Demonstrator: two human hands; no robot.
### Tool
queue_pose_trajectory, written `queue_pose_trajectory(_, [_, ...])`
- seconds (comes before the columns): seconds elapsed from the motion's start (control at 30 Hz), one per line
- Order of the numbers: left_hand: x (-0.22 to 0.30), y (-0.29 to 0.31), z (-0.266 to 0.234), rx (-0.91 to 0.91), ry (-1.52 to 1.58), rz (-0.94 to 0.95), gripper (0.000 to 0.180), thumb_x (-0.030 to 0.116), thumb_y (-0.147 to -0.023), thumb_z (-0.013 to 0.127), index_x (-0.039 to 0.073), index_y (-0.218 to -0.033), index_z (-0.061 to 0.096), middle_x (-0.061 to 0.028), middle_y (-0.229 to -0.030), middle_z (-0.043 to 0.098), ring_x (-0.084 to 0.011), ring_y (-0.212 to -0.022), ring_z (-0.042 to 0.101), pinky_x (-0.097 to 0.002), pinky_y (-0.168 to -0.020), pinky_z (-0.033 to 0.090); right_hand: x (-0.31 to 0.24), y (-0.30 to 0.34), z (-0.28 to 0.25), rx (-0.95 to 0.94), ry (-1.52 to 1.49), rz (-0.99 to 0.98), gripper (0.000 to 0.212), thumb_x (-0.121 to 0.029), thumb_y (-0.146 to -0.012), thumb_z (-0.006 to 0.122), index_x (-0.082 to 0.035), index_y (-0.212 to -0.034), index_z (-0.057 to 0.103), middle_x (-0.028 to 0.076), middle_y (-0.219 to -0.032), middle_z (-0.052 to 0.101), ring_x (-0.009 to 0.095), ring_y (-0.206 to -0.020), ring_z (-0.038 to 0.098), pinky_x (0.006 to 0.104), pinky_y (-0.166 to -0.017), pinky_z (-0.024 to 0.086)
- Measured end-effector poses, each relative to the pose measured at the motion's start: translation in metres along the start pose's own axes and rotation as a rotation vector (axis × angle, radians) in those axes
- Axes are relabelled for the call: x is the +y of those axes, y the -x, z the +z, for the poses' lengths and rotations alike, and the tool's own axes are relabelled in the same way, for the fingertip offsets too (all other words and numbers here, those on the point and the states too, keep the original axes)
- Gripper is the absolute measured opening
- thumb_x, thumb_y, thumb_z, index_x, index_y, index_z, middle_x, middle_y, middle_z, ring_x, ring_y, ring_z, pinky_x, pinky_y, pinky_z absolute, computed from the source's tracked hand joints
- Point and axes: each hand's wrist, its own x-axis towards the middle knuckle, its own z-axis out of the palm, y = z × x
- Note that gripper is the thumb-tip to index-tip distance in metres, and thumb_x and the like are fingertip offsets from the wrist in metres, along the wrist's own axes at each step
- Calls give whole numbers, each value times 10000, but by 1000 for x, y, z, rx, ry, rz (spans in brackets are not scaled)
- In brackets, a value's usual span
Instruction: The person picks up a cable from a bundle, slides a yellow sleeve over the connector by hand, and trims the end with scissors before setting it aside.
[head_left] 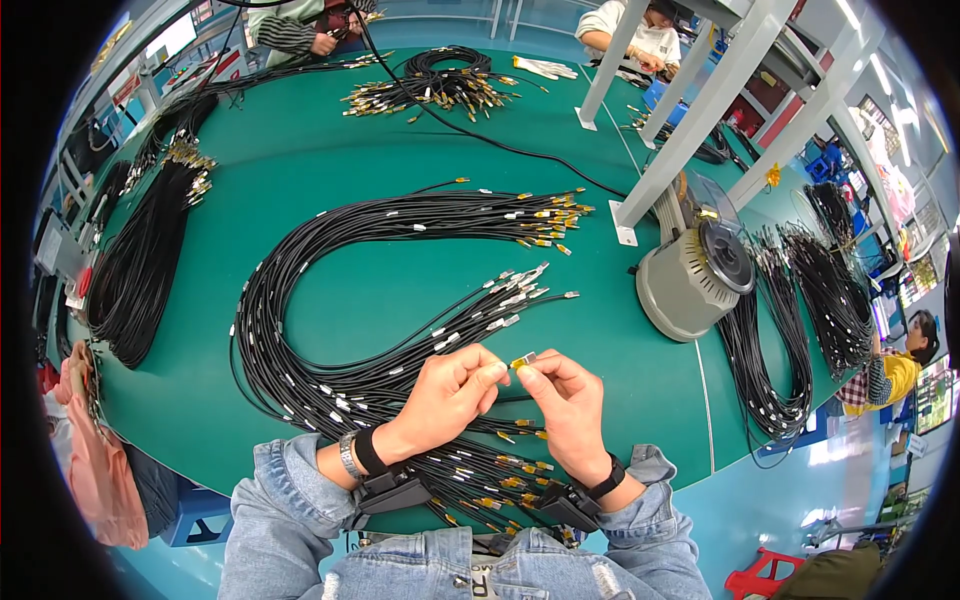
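My right hand (568, 400) pinches a small cable connector (523, 361), yellow with a silvery end, between thumb and forefinger. Close beside it, my left hand (452, 394) has its thumb and forefinger pressed together; whatever they grip is hidden. Both hands are over a large bundle of black cables (262, 300), which curves in a C on the green table. White tags dot the bundle, and yellow and silver connectors tip its ends. More connector-tipped cables (490, 470) lie under my wrists and along the table's near edge.
A round grey machine (685, 285) stands right, beside the grey metal frame (690, 110). Cable bundles lie left (145, 260), right (765, 340) and in a coil (445, 80) at the back. White gloves (545, 68) lie far off. Co-workers sit across the table.
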Motion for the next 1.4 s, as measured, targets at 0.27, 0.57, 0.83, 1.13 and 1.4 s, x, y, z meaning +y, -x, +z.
queue_pose_trajectory(0.27, [-2, -6, -17, -279, 225, -101, 293, 263, -966, 445, 27, -829, 551, 12, -533, 494, -39, -415, 378, -190, -391, 281, 2, -1, 2, -56, -4, -112, 36, -11, -843, 610, 18, -856, 593, 29, -852, 562, 83, -777, 512, 218, -706, 416])
queue_pose_trajectory(0.57, [4, -9, -23, -418, 338, -240, 342, 288, -962, 453, 9, -788, 547, 2, -530, 500, -43, -394, 374, -192, -383, 287, 7, -7, 5, -81, 92, -293, 58, -25, -838, 619, 10, -871, 586, 56, -868, 554, 113, -807, 498, 231, -708, 406])
queue_pose_trajectory(0.83, [-5, -9, -33, -531, 436, -296, 364, 307, -955, 467, 1, -773, 542, 6, -520, 481, -42, -395, 374, -189, -381, 287, 7, -9, 4, -201, 75, -221, 65, -42, -851, 602, 18, -876, 596, 73, -873, 574, 139, -794, 530, 257, -731, 428])
queue_pose_trajectory(1.13, [-3, -14, -26, -563, 374, -269, 333, 279, -957, 459, 3, -785, 534, 0, -536, 493, -44, -413, 388, -193, -395, 296, 5, -18, -7, -224, 11, -109, 220, -169, -934, 499, 17, -903, 612, 57, -830, 575, 128, -778, 543, 256, -733, 439])
queue_pose_trajectory(1.4, [-19, -7, 8, -434, -19, -151, 195, 166, -935, 488, -8, -909, 571, -18, -640, 556, -51, -513, 482, -186, -490, 386, 3, -27, -34, 40, -144, -68, 231, -183, -939, 494, 16, -900, 605, 30, -805, 559, 106, -747, 504, 244, -714, 425])
